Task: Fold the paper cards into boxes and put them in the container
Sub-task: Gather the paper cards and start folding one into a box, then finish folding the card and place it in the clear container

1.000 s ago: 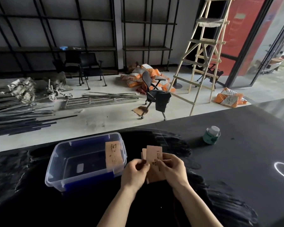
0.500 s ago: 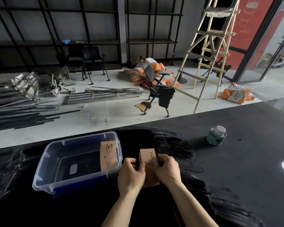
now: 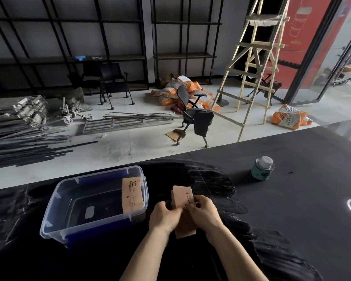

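Note:
A tan paper card (image 3: 181, 196) with small dark print stands between my two hands on the black table (image 3: 292, 199). My left hand (image 3: 164, 217) pinches its left edge and my right hand (image 3: 204, 212) grips its right side; the card's lower end shows below my hands. A clear plastic container (image 3: 55, 216) with blue handles sits just left of my hands. One folded tan box (image 3: 131, 194) leans upright against its right inner wall.
A small teal jar with a white lid (image 3: 262, 168) stands on the table to the right. Beyond the table's far edge is a floor with a ladder (image 3: 251, 63), an office chair (image 3: 195, 114), metal bars and orange sacks.
Both hands have lowered the card toward the table and closed in around it, covering more of it. The container and the box in it have not moved.

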